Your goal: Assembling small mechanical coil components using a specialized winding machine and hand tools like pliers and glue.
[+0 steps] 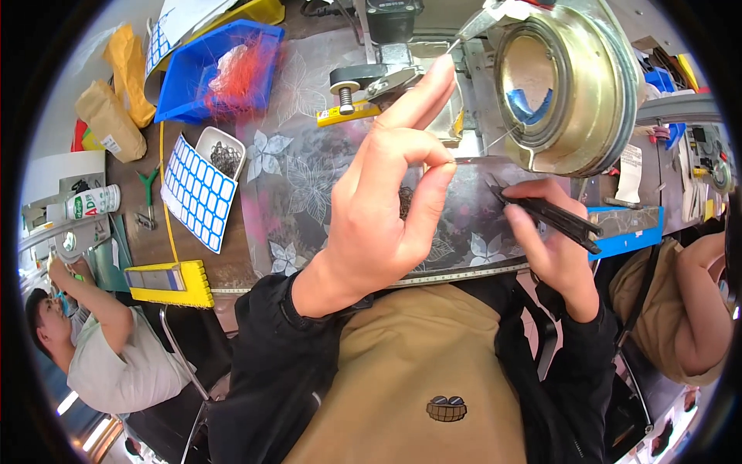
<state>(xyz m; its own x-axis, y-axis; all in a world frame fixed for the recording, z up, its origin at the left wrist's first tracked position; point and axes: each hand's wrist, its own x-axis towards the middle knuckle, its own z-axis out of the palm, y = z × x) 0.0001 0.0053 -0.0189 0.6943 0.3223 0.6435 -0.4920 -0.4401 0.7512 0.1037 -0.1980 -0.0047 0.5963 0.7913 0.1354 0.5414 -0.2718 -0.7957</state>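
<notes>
My left hand (386, 201) is raised over the patterned mat, its thumb and index fingertip pressed together and the other fingers stretched upward. Whatever sits in that pinch is too small to make out. In my right hand (553, 247) is a pair of black tweezers (558, 222), with their thin tips pointing left toward the pinch. Just beyond both hands stands a machine with a large brass-coloured ring (595, 108). A thin strand runs from the ring's lower left side toward my left fingertips. Behind my left hand, a dark tangled clump (405, 203) lies on the mat, partly hidden.
A blue bin (178, 81) holds red strands. Closer are a white dish (241, 164) of small metal parts, a blue-and-white label sheet (199, 193), green-handled snips (148, 185) and a yellow block (170, 284). A blue box (630, 232) stands right. Other people sit on both sides.
</notes>
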